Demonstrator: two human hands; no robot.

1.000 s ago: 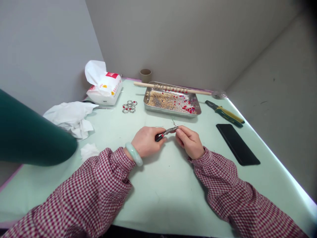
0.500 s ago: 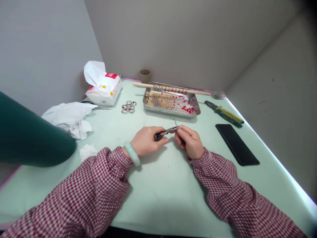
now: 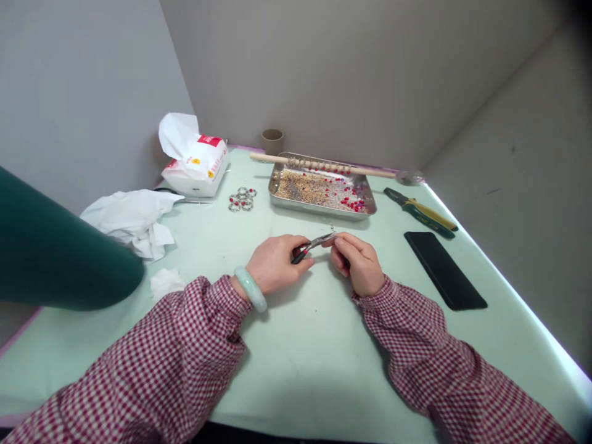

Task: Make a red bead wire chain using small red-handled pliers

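Observation:
My left hand (image 3: pixel 276 264), with a pale green bangle at the wrist, is closed round the red-and-black handles of small pliers (image 3: pixel 312 245). The pliers' tip points right and meets my right hand (image 3: pixel 359 263), whose fingers pinch a tiny wire piece (image 3: pixel 331 229) I cannot make out clearly. Both hands rest on the light green table (image 3: pixel 296 345), just in front of a metal tray (image 3: pixel 322 192) holding small gold and red beads. Both sleeves are red-and-white check.
A wooden stick with beads (image 3: pixel 324 165) lies across the tray's far rim. Green-yellow pliers (image 3: pixel 420 212) and a black phone (image 3: pixel 445 269) lie right. Metal rings (image 3: pixel 242 198), a tissue pack (image 3: pixel 194 161), crumpled tissues (image 3: pixel 132 219) and a cup (image 3: pixel 272 140) sit left and behind. A dark green sleeve (image 3: pixel 55 253) is at left.
Both hands have shifted slightly to the right with the pliers still gripped; the pinch at the pliers' tip holds.

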